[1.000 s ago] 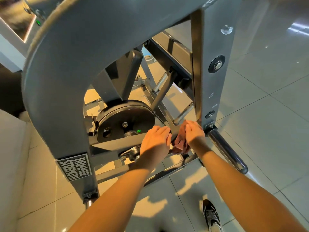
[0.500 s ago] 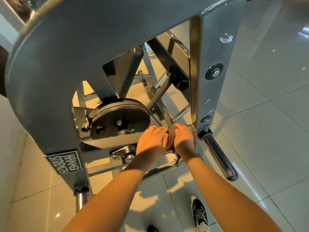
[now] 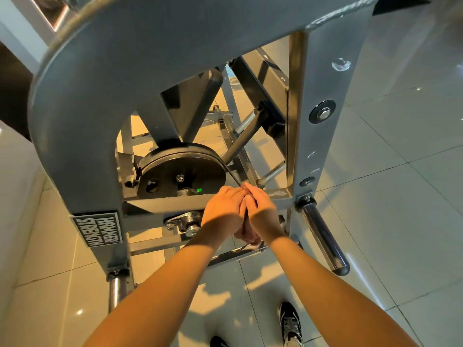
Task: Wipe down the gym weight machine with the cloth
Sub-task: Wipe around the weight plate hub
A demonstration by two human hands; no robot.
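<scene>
Beside the black wheel (image 3: 180, 171), our right hand (image 3: 263, 214) holds the cloth (image 3: 248, 232); we cannot tell our left hand (image 3: 221, 211) grip. If the wheel turns, the cloth could get caught.

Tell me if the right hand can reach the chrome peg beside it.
Probably yes: the chrome peg juts out just right of the right hand, which holds the cloth; nothing lies between.
</scene>
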